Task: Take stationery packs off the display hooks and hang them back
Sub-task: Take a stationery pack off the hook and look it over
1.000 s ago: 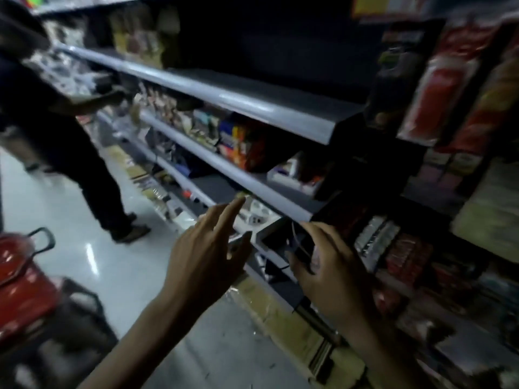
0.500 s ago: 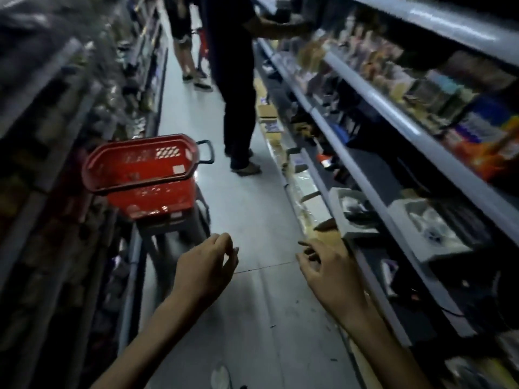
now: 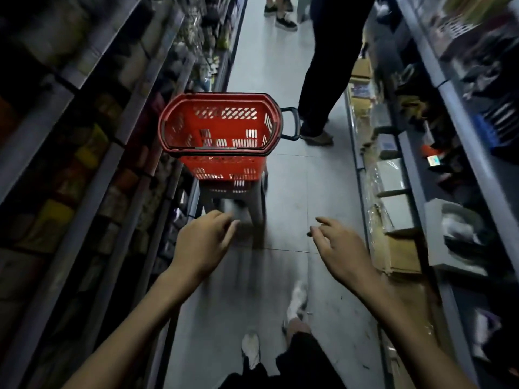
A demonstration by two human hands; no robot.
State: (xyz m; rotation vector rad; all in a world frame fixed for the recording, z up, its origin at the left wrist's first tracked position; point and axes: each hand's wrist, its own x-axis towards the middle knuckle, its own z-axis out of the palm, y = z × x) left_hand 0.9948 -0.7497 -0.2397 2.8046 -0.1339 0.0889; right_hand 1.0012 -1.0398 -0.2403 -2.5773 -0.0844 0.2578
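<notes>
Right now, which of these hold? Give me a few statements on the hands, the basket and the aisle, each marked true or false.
1. The left hand and the right hand hold nothing. True.
2. The basket is full of packs. False: its slotted floor shows and nothing is seen in it.
3. The basket sits straight on the floor. False: it rests on a grey stand.
4. A person in dark trousers stands in the aisle beyond the basket. True.
</notes>
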